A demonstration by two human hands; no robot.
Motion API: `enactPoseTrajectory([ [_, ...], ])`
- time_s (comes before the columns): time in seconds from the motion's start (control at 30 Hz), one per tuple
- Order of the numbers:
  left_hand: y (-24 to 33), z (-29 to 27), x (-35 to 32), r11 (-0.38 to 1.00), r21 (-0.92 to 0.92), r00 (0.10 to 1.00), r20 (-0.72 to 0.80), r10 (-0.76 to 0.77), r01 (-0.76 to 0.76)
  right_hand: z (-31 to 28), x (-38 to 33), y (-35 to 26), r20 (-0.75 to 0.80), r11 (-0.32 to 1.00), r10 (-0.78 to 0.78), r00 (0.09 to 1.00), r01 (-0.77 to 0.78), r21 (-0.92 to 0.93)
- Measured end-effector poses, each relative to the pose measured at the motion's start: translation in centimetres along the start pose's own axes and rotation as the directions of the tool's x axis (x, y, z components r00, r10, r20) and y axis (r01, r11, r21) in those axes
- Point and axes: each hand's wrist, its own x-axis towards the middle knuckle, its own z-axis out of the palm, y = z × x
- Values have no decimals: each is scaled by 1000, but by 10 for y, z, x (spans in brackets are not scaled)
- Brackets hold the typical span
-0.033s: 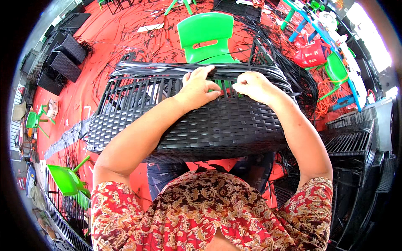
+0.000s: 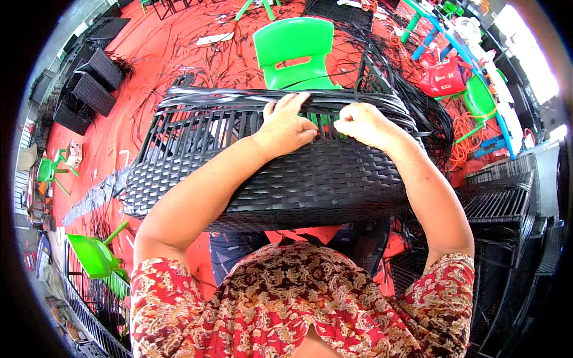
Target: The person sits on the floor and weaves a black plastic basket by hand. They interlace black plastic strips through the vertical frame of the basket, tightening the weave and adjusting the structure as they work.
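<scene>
A half-woven black plastic rattan panel on a frame [image 2: 304, 173] lies in front of me. Its near part is tightly woven, while the far part has bare upright strips with gaps. Along its far edge runs a bundle of loose black strips [image 2: 239, 95]. My left hand [image 2: 283, 128] rests over the gap, fingers stretched toward the bundle and thumb apart, touching the strips. Just right of it, my right hand [image 2: 365, 124] is closed in a pinch at the edge of the weave. What its fingertips hold is hidden.
Behind the panel stands a green plastic chair [image 2: 292, 51]. Loose black strips [image 2: 439, 131] pile up at the far right. A red bag [image 2: 441, 77] is near a blue-edged table [image 2: 507, 128]. Dark woven furniture [image 2: 95, 89] stands at far left, and a green chair [image 2: 92, 256] near left.
Both hands have shifted very slightly, the left a little to the right. The panel looks the same.
</scene>
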Motion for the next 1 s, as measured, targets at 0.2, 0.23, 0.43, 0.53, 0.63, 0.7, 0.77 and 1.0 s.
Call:
enactPoseTrajectory([
  [0.2, 4, 1, 13, 962, -213, 966, 232, -118, 169, 8, 7, -3, 51, 982, -134, 990, 140, -130],
  [0.23, 4, 2, 13, 955, -231, 965, 225, -133, 186, 5, 6, -4, 46, 990, -130, 990, 132, -52],
  [0.43, -7, -2, 7, 612, -781, 987, 32, -161, 125, 8, 10, -21, -146, 964, -254, 956, 263, 45],
  [0.53, -24, -18, -10, 406, -901, 981, 90, -170, 154, 20, 19, -33, 44, 966, -234, 971, 228, 121],
  [0.63, -41, -24, -26, 880, -465, 995, 14, -101, 96, 24, 28, -39, 97, 993, -112, 989, 109, 40],
  [0.7, -41, -22, -31, 996, -78, 998, -40, -45, 42, 25, 29, -35, 102, 999, -52, 993, 50, 16],
  [0.77, -33, -20, -29, 998, 26, 995, 74, -63, 61, 29, 33, -35, 147, 981, -110, 983, 131, -141],
  [1.0, -37, -14, -21, 927, -317, 969, 199, -145, 203, 38, 35, -35, -20, 917, -374, 927, 366, -161],
])
